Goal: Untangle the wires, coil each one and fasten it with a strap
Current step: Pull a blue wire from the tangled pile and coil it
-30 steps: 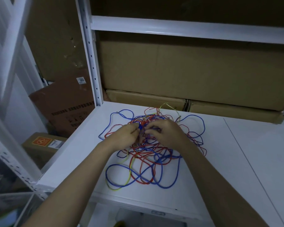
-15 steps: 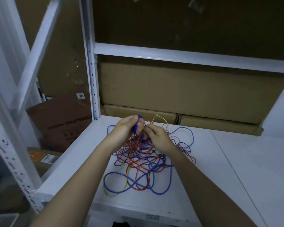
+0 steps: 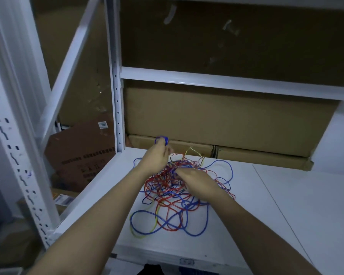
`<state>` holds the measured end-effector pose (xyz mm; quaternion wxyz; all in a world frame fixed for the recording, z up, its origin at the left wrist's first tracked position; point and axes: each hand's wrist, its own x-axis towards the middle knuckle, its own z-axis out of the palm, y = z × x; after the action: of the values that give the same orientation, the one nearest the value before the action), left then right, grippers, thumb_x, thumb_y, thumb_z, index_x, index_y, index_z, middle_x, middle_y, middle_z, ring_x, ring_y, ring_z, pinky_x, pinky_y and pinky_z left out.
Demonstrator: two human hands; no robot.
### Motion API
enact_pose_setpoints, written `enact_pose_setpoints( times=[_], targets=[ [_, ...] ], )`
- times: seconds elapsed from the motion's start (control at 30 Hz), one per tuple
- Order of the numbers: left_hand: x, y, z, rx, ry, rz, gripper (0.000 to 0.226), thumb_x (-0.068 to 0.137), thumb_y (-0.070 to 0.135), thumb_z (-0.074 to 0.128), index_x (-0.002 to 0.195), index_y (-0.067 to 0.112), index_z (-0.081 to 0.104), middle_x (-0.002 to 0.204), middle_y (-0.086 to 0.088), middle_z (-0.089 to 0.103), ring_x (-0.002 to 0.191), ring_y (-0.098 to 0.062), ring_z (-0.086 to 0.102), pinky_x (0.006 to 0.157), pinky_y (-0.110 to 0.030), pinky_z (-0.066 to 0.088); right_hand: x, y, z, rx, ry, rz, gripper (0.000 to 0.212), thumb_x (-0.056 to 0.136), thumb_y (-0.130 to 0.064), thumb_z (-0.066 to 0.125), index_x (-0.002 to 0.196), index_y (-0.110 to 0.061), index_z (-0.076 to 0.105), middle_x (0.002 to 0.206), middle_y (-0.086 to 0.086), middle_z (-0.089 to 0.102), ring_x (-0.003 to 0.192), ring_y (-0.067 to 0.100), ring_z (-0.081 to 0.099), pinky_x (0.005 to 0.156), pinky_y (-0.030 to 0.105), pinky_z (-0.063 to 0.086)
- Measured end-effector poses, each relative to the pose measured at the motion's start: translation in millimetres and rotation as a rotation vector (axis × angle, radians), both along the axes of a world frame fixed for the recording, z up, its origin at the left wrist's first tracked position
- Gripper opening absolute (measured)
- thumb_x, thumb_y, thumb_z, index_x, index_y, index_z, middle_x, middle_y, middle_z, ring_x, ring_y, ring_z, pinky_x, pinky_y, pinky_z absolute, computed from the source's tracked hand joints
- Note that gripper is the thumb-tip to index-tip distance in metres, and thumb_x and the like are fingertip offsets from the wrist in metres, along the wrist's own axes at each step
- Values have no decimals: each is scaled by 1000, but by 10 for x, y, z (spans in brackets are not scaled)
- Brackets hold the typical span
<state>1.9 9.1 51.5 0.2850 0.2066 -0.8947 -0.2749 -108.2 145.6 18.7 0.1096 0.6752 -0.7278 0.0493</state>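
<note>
Tangle (image 3: 179,187): red, blue and yellow-green wires heaped in one knot on the white counter (image 3: 286,205), toward its left end; nothing coiled yet, no strap visible.
Axis: the heap has no single heading. Dense core sits at the far side; loose blue loops (image 3: 167,221) trail off the core toward the counter's near edge, so its long run is roughly far-to-near.
Blue wire end (image 3: 161,140): lifted off the far-left edge of the tangle, a small bunched loop rising above the fist, pointing up and away.
Left hand (image 3: 156,158): grip closed tight around that blue wire, raised above the tangle. Judged reason: drawing one strand up and clear so it can be followed out of the knot.
Right hand (image 3: 199,183): lies low on the right half of the tangle, fingers curled down into the red strands; whether the grip actually pinches a wire I cannot tell. Likely pinning the heap so it doesn't ride up with the pull.
Step, as judged: early untangling, first strand being freed.
Risk: pulling upward could tighten the core.
Surroundings: white rack upright (image 3: 115,96) left of the tangle; cardboard boxes (image 3: 216,120) behind it.
</note>
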Motion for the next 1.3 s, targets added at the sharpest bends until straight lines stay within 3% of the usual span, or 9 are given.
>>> enact_pose_setpoints(
  times=[0.13,0.23,0.4,0.57,0.7,0.83,1.0,1.13,1.3],
  targets=[
    [138,54,-49,-146,-274,-39,30,102,39,31,87,14,38,74,-5,51,69,-22,50,65,-37,38,-84,120,115,-202,-250,-51,33,98,-7,43,128,-16,53,127,3,59,114,22,53,84,34,42],
    [177,208,-29,-151,-350,-104,42,100,49,30,82,15,45,68,-1,50,67,-18,50,67,-35,38,-192,43,198,-364,-344,-65,26,100,-13,43,118,-13,61,116,5,63,109,24,53,84,39,44],
    [289,333,78,347,-61,-311,41,104,30,35,79,8,60,53,1,58,54,-15,51,64,-27,43,-274,-100,264,-456,-529,-73,19,97,-19,51,90,-7,63,90,4,55,86,19,52,76,33,40],
    [403,392,219,568,207,-356,44,104,26,34,72,6,58,50,3,52,52,-11,47,63,-18,42,-237,-236,34,-301,-549,-97,25,99,-29,48,74,-24,53,74,-5,46,78,18,46,70,31,33],
    [357,424,352,777,443,-307,40,103,22,36,70,5,51,48,1,47,49,-9,43,58,-16,40,-296,-191,-72,-186,-485,-175,33,100,-23,48,75,-4,57,81,8,49,82,26,47,76,37,38],
    [270,385,500,719,481,-264,40,103,22,38,68,8,51,49,2,48,50,-9,42,54,-14,40,-469,-122,150,-168,-695,-303,28,101,-21,44,85,-10,64,79,13,58,70,23,52,67,37,41],
    [182,321,643,737,543,-221,33,103,21,39,75,9,53,49,5,50,44,-7,44,49,-15,40,-444,-168,786,-820,-1303,-299,21,101,-11,43,97,-3,62,73,2,60,62,8,58,62,17,52],
    [167,358,740,740,586,-225,33,103,22,38,77,9,53,50,6,51,44,-6,46,51,-16,41,-347,-157,926,-534,-1114,-269,27,102,-13,41,80,-13,57,64,3,59,47,-1,54,61,25,46],
    [261,356,752,790,652,-263,34,103,23,37,78,9,54,51,5,53,46,-6,47,52,-16,41,-264,-49,1241,-908,-1162,-168,28,103,-20,38,85,-20,60,63,-8,40,57,5,42,58,20,42]
  ],
)
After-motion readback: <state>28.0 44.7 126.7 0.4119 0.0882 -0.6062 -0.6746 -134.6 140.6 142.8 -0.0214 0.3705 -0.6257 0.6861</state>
